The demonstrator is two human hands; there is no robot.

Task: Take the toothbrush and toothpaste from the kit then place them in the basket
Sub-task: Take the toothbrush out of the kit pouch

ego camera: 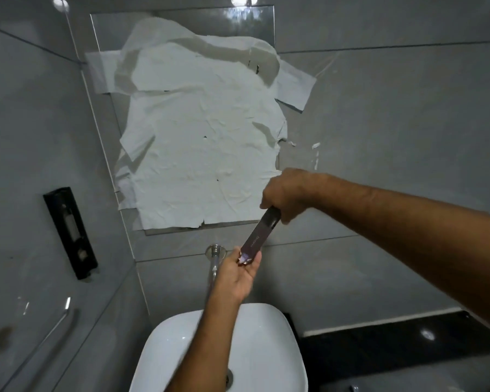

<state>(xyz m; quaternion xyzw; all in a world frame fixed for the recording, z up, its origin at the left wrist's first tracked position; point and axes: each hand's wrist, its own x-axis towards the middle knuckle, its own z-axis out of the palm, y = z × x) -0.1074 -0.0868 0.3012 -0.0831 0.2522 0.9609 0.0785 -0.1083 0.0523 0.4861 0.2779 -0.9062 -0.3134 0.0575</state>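
Note:
A long dark purple dental kit box (259,236) is held in the air above the sink, tilted from upper right to lower left. My right hand (287,195) grips its upper end. My left hand (239,274) holds its lower end, where a torn or opened flap shows white. No toothbrush, toothpaste or basket is in view; the box hides whatever is inside it.
A white sink (255,352) lies below my hands, with a chrome tap (214,261) coming out of the grey tiled wall. The mirror (198,123) is covered with paper. A black dispenser (70,232) hangs on the left wall. A dark counter (393,343) runs right.

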